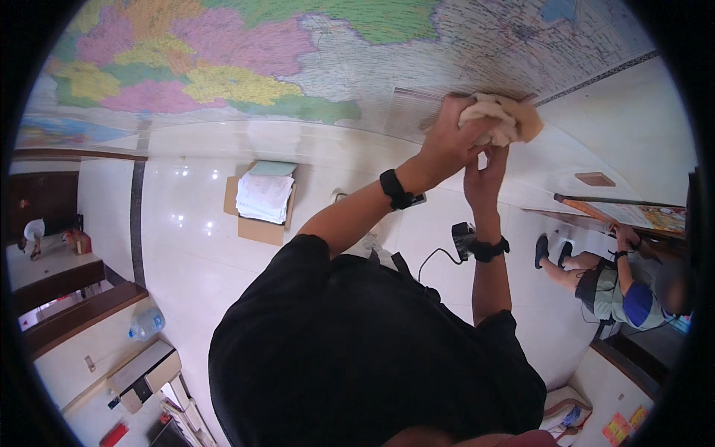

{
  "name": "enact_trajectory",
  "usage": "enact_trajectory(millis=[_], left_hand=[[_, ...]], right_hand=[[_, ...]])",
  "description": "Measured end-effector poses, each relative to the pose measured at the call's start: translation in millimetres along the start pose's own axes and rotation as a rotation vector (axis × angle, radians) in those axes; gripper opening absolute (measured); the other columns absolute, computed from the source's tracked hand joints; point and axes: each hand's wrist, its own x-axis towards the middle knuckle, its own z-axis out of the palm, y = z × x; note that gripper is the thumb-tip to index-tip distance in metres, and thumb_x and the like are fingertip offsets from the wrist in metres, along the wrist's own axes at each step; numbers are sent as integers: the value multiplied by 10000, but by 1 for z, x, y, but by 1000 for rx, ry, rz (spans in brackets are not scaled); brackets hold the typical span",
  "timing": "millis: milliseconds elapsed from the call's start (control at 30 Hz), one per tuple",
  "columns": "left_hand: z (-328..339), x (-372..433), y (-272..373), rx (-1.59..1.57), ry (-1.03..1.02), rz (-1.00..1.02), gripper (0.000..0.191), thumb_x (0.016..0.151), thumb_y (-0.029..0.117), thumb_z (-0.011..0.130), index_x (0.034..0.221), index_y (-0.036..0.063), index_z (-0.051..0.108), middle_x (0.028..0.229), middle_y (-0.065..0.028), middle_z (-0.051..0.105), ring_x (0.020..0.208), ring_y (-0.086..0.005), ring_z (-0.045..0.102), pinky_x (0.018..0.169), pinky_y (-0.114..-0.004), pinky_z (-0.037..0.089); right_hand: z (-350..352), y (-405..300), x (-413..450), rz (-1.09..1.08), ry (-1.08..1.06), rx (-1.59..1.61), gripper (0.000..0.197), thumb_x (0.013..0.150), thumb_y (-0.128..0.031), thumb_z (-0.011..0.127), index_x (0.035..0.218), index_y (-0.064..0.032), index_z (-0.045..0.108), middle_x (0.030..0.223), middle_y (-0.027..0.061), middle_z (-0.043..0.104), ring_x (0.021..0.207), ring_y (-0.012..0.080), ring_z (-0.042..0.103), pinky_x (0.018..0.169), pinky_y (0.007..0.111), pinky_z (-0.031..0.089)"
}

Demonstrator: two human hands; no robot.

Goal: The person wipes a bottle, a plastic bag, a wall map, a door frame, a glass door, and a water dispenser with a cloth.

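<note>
A crumpled beige cloth (494, 120) lies against the lower edge of a large coloured wall map (246, 50), near its bottom corner. My left hand (447, 137) grips the cloth from its left side, fingers partly hidden in the folds. From below, my right hand (487, 170) holds the cloth's lower edge between thumb and fingers. Black straps circle both my wrists; a small black device (462, 241) with a cable sits by the right one. A pale printed panel (410, 109) on the map is partly behind my left hand.
An open cardboard box (260, 232) of papers stands on the tiled floor, left of my feet. To the right, another person (614, 285) grips an orange pole (584, 208). Beyond a doorway at left, a person (34, 232) bends over. A large water bottle (147, 324) lies lower left.
</note>
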Motion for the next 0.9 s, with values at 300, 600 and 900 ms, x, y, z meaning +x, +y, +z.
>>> enact_trajectory(millis=[300, 600, 900], left_hand=[[-3, -89, -56, 339, -352, 75, 324, 614, 87, 645, 926, 131, 571, 1020, -110, 484, 931, -268, 473, 743, -352, 441], [-39, -118, -64, 180, -547, -480, 393, 656, 77, 617, 1039, 112, 535, 1093, -157, 445, 1017, -329, 447, 827, -366, 427], [-7, -92, -40, 104, -420, -372, 374, 662, 122, 642, 1023, 153, 548, 1072, -142, 426, 950, -336, 467, 788, -388, 440]], right_hand=[[46, 92, -72, 167, -184, -182, 452, 770, -38, 513, 1181, 24, 336, 1144, 210, 436, 1040, 333, 461, 864, 364, 379], [97, 110, -95, 297, -211, -38, 449, 758, 40, 496, 1181, -32, 366, 1092, 160, 485, 1023, 275, 492, 839, 342, 416], [57, 71, -70, 267, 0, 85, 503, 748, 44, 490, 1219, -23, 324, 994, 134, 533, 904, 211, 530, 758, 277, 420]])
